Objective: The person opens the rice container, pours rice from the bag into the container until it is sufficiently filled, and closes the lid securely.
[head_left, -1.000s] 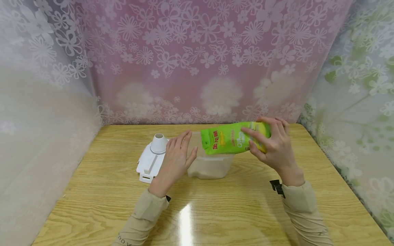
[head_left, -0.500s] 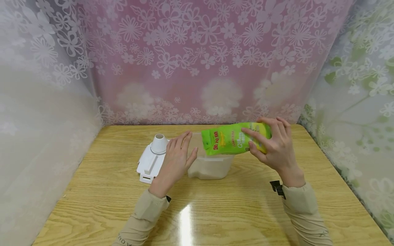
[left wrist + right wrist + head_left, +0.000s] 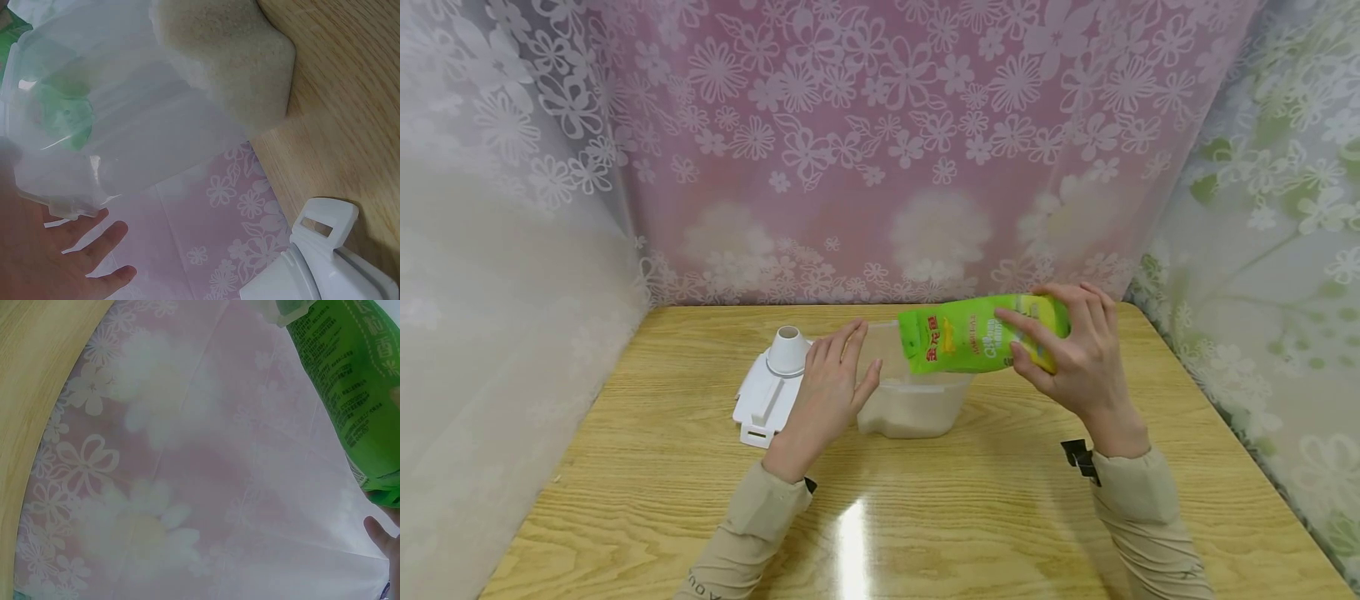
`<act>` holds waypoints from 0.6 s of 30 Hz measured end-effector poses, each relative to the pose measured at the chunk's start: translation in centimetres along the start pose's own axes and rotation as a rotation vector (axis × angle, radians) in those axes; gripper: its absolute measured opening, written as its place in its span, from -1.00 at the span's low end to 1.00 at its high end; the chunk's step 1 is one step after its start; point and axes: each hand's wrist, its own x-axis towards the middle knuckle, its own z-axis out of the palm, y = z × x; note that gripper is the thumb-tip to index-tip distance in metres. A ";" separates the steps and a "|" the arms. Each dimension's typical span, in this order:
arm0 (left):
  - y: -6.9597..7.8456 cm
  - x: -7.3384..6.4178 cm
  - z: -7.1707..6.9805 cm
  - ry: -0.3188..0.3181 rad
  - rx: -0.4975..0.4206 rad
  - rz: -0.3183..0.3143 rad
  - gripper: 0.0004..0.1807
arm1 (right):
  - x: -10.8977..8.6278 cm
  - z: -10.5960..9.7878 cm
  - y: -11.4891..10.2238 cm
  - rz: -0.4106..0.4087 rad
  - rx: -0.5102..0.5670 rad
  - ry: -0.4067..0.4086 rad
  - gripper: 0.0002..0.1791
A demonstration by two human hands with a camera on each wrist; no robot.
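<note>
My right hand (image 3: 1078, 354) grips a green and yellow bag of rice (image 3: 958, 337) by its bottom end, fingers on one side and thumb on the other. The bag lies almost level, its green mouth end over the top of a clear plastic storage box (image 3: 917, 404). Pale rice (image 3: 225, 56) covers the bottom of that box in the left wrist view. My left hand (image 3: 829, 375) is at the box's left rim, fingers fairly straight and spread. The right wrist view shows the bag's printed back (image 3: 356, 387), with only part of the hand visible.
A white lid (image 3: 767, 408) with a cone-shaped cap (image 3: 787, 352) lies on the wooden table (image 3: 700, 517), left of the box and partly behind my left hand. Flowered curtains (image 3: 880, 167) hang at the back and both sides.
My right hand and the bag have shifted slightly to the right, uncovering more of the box's opening. My left hand, the box and the lid stay in place.
</note>
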 end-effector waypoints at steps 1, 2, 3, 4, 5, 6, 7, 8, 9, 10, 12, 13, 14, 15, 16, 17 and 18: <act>0.0 0.0 0.0 0.000 -0.003 0.000 -0.37 | 0.0 0.0 0.0 0.000 0.000 0.000 -0.58; 0.0 0.0 0.0 -0.001 -0.003 0.000 -0.37 | 0.0 -0.1 0.0 0.000 0.001 0.000 -0.59; 0.0 0.0 0.0 -0.003 -0.004 -0.002 -0.37 | 0.0 -0.1 0.0 0.001 0.002 -0.002 -0.58; 0.0 0.0 0.0 -0.006 -0.004 -0.004 -0.37 | 0.0 -0.1 0.0 0.000 0.003 -0.004 -0.59; 0.0 0.0 0.0 -0.009 -0.004 -0.006 -0.36 | 0.0 -0.1 0.0 0.001 0.005 -0.006 -0.58; 0.0 0.0 0.0 -0.012 -0.003 -0.007 -0.36 | 0.0 -0.2 0.0 0.003 0.006 -0.009 -0.58; 0.0 0.0 0.0 -0.014 -0.001 -0.009 -0.36 | 0.1 -0.2 0.0 0.006 0.007 -0.013 -0.58; 0.0 0.0 0.0 -0.014 0.001 -0.008 -0.36 | 0.1 -0.3 0.0 0.008 0.009 -0.016 -0.58; 0.0 0.0 0.0 -0.014 0.003 -0.008 -0.36 | 0.1 -0.3 -0.1 0.010 0.009 -0.021 -0.58; 0.0 0.0 0.0 -0.013 0.005 -0.007 -0.36 | 0.1 -0.4 -0.1 0.011 0.010 -0.026 -0.58; -0.1 0.0 0.0 -0.009 0.009 -0.004 -0.37 | 0.2 -0.5 -0.2 0.016 0.012 -0.034 -0.58; -0.1 0.0 0.1 -0.007 0.010 -0.003 -0.37 | 0.2 -0.5 -0.2 0.017 0.015 -0.038 -0.58; -0.1 0.0 0.1 -0.006 0.011 -0.002 -0.37 | 0.3 -0.6 -0.2 0.017 0.018 -0.041 -0.58; -0.1 0.0 0.1 -0.008 0.010 -0.004 -0.37 | 0.3 -0.6 -0.3 0.017 0.022 -0.044 -0.58; -0.1 0.0 0.1 -0.007 0.010 -0.004 -0.37 | 0.3 -0.6 -0.3 0.016 0.027 -0.046 -0.58; -0.1 0.1 0.1 -0.008 0.008 -0.005 -0.37 | 0.4 -0.6 -0.4 0.015 0.030 -0.047 -0.58; -0.1 0.1 0.1 -0.007 0.007 -0.005 -0.37 | 0.4 -0.7 -0.5 0.012 0.032 -0.048 -0.58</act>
